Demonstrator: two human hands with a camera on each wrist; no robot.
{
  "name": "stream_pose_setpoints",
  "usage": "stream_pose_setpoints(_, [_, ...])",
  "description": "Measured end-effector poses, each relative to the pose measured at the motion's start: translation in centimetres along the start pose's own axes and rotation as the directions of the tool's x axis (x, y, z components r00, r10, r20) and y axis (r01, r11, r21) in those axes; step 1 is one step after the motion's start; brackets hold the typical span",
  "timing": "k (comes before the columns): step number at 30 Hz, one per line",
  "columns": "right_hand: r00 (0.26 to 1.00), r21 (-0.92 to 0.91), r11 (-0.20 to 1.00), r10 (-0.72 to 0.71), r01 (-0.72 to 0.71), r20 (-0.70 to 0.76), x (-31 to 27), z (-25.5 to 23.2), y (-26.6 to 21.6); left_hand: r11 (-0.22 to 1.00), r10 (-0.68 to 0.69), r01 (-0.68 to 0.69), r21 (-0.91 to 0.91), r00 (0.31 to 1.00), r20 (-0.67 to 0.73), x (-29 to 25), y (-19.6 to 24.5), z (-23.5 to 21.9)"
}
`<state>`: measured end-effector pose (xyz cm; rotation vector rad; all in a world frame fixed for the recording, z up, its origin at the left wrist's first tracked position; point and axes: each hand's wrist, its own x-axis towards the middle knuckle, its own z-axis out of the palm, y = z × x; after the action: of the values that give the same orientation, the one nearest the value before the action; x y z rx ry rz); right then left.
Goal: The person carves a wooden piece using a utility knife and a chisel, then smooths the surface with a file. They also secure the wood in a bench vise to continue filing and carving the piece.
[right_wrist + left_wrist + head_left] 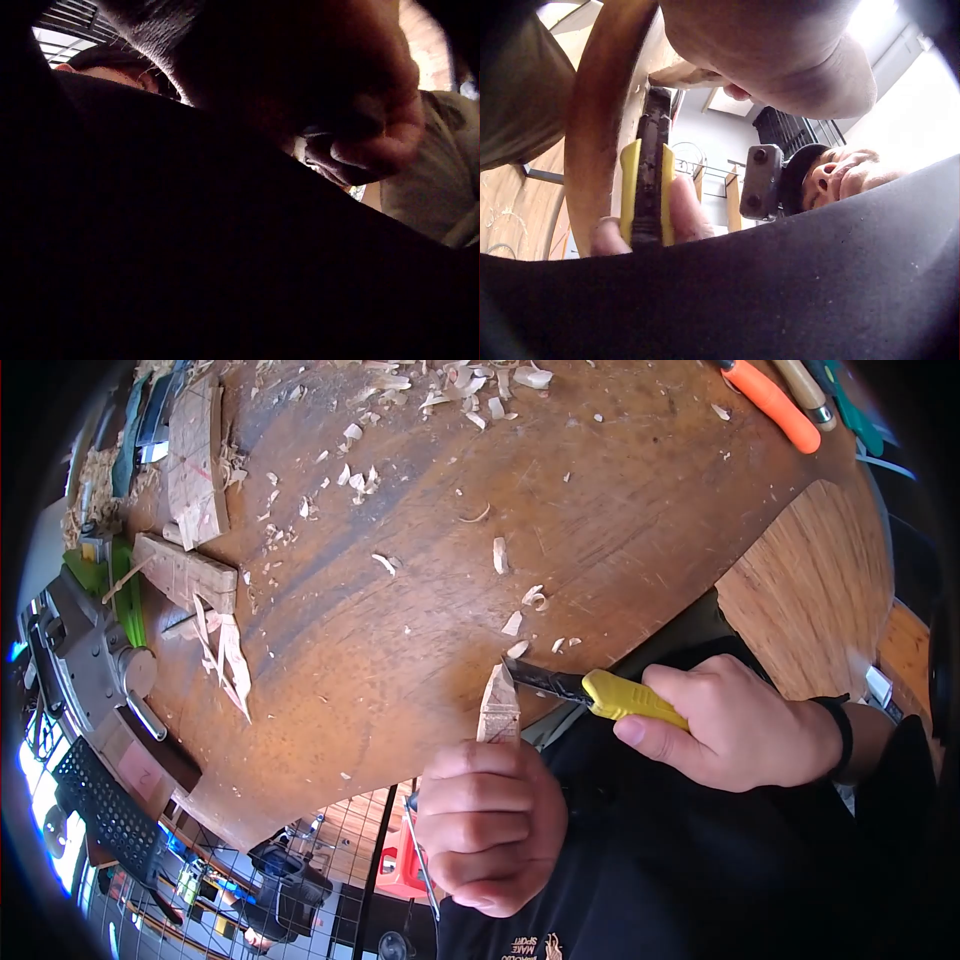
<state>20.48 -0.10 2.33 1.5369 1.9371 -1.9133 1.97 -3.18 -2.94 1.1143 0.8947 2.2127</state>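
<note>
My left hand (490, 825) grips a pale piece of wood (499, 710), its carved, tapered tip sticking up past the curled fingers. Pencil-like lines cross the wood below the tip. My right hand (735, 722) holds a utility knife (630, 698) by its yellow handle, the dark blade end pointing left with its tip right at the wood's tapered end. From below, the left wrist view shows the knife (655, 142) between the right hand's fingers, near the wood (686, 76). Much of the right wrist view is dark, with the right hand (337, 97) in shadow.
Wood shavings (460, 385) lie scattered over the brown tabletop (400, 630). Wood blocks (187, 572) and a split offcut (232, 665) are at the left, beside a grey machine (95, 660). An orange-handled tool (772, 405) lies at the far right. A wooden stool seat (810, 590) stands beyond the table edge.
</note>
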Motion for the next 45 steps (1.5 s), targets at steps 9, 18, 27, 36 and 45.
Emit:
stream_pose_setpoints(9, [0.998,0.002,0.999,-0.049,0.049,0.041,-0.5,-0.8,-1.1,0.999,0.031,-0.038,0.027,0.970,0.243,0.3,0.0,-0.4])
stream_pose_setpoints(18, [0.998,-0.079,0.996,-0.029,0.033,0.059,-0.3,-1.2,-1.3,0.999,0.009,-0.021,0.037,0.952,0.306,0.2,-0.1,0.0])
stream_pose_setpoints(27, [1.000,-0.076,0.997,-0.020,0.021,0.016,1.1,0.1,-2.0,0.997,0.003,-0.028,0.070,0.945,0.328,0.0,0.2,0.1])
stream_pose_setpoints(36, [0.999,-0.094,0.995,-0.032,0.030,-0.020,0.0,0.5,-1.9,0.998,-0.057,0.050,0.035,0.965,0.257,0.7,0.3,-0.6])
stream_pose_setpoints(45, [0.999,-0.192,0.981,-0.013,0.005,-0.039,1.2,1.1,-2.7,0.996,-0.057,0.070,-0.058,0.979,0.195,1.0,0.1,-0.8])
